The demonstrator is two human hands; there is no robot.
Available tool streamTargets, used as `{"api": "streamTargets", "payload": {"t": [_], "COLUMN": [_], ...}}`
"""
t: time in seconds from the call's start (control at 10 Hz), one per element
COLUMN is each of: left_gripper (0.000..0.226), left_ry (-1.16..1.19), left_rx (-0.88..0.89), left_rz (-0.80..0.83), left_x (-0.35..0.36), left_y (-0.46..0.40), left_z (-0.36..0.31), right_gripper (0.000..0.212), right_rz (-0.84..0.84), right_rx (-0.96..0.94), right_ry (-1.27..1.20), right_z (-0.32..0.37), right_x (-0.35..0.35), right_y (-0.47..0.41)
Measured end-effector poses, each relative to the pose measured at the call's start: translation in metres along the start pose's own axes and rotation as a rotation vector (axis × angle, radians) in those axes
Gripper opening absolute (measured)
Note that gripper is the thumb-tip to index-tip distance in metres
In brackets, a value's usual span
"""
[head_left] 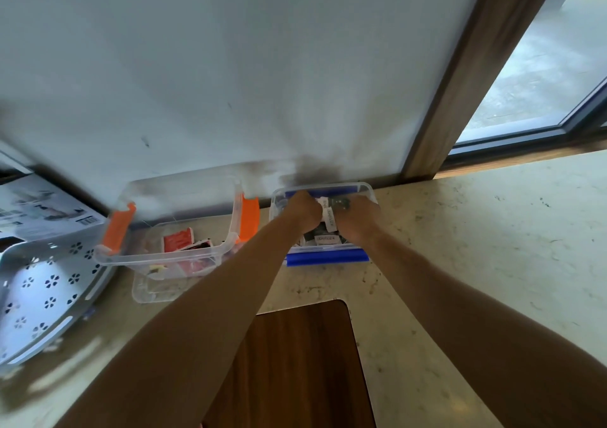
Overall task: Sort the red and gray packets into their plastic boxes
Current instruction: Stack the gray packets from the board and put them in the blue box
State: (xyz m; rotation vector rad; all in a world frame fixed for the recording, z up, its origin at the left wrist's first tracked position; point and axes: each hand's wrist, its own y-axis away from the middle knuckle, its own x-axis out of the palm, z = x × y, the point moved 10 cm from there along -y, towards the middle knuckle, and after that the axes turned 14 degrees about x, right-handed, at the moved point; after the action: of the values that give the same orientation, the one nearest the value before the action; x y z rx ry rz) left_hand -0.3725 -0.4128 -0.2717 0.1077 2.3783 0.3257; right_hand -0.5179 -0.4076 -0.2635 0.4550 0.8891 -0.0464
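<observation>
Now both your hands are down in the blue-clipped box (328, 258) by the wall: your left hand (303, 210) and right hand (356, 215) are curled around gray packets (328, 219) between them. Just left of it, the orange-clipped box (170, 258) holds red packets (179, 240), with a white basket (42, 283) further left on the counter (476, 230)

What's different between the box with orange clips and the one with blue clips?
The orange-clip box looks bigger and holds red packets; the blue-clip box looks smaller and holds gray packets. No hand is in the orange-clip box, while the left hand and right hand are both inside the blue-clip box. Both boxes are clear plastic, lidless, on the counter by the wall.
</observation>
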Motion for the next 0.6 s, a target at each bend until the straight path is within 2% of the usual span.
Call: {"api": "streamTargets", "payload": {"t": [0.1,0.2,0.3,0.4,0.5,0.6], "left_gripper": [0.034,0.034,0.042,0.047,0.055,0.057], "left_ry": [0.021,0.086,0.082,0.034,-0.050,-0.064], "left_rx": [-0.001,-0.023,0.053,0.100,0.127,0.127], "left_rz": [-0.063,-0.041,0.030,-0.107,-0.140,-0.166], "left_x": [-0.023,-0.030,-0.041,-0.063,-0.072,-0.082], "left_y": [0.030,0.047,0.089,0.125,0.184,0.223], "left_z": [-0.011,-0.010,-0.017,-0.016,-0.008,0.005], "right_gripper": [0.020,0.003,0.015,0.025,0.037,0.040], "right_rz": [0.031,0.042,0.022,0.045,0.082,0.119], "right_rx": [-0.024,-0.039,-0.163,-0.227,-0.280,-0.312], "right_ry": [-0.022,-0.104,-0.193,-0.207,-0.164,-0.095], "right_z": [0.001,0.002,0.014,0.021,0.022,0.021], "right_x": [-0.011,-0.021,-0.039,-0.042,-0.029,-0.011], "right_y": [0.020,0.039,0.083,0.120,0.170,0.204]}}
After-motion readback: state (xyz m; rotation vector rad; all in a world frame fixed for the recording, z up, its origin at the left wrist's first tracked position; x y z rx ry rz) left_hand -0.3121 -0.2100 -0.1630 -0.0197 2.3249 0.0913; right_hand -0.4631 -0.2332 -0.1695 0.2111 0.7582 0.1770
